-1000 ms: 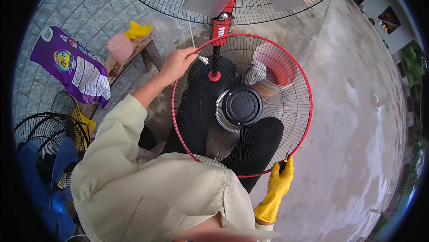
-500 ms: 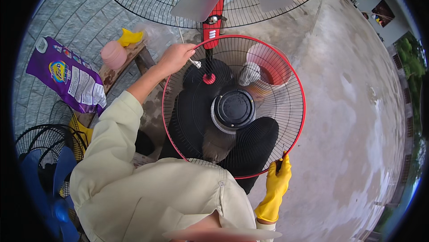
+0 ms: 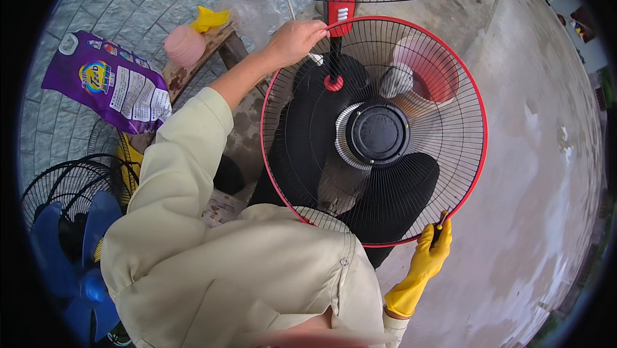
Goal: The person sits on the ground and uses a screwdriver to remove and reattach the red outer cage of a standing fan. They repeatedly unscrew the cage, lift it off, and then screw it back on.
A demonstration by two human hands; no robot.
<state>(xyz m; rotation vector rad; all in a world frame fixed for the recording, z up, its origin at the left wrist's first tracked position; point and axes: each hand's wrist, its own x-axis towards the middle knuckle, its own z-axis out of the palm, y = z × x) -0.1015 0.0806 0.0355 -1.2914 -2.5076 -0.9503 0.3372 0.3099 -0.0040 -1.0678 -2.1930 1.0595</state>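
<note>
A round fan guard [image 3: 480, 174] with a red rim and black wires rests over my lap, a black disc [image 3: 379, 133] at its middle. My left hand [image 3: 297, 43], bare, is closed on the rim at the far left. My right hand [image 3: 429, 255], in a yellow rubber glove, is at the rim's near right. Its fingers close round a small dark-handled tool with a thin shaft, which looks like a screwdriver [image 3: 438, 233]. Beyond the guard stands a fan with a red body [image 3: 340, 10], its grey blades and black cage cut off by the upper edge.
A pink bucket [image 3: 450, 84] with a whitish cloth stands behind the guard's wires. On the left are a wooden bench [image 3: 182, 83], a pink tub [image 3: 184, 46], a yellow piece [image 3: 209, 19] and a purple bag [image 3: 106, 81]. Blue fan blades [image 3: 54, 248] and black cages lie at the near left.
In the picture, the guard, both hands and the surroundings have shifted right and the far things upward, as the view turned. Both hands keep their places on the rim.
</note>
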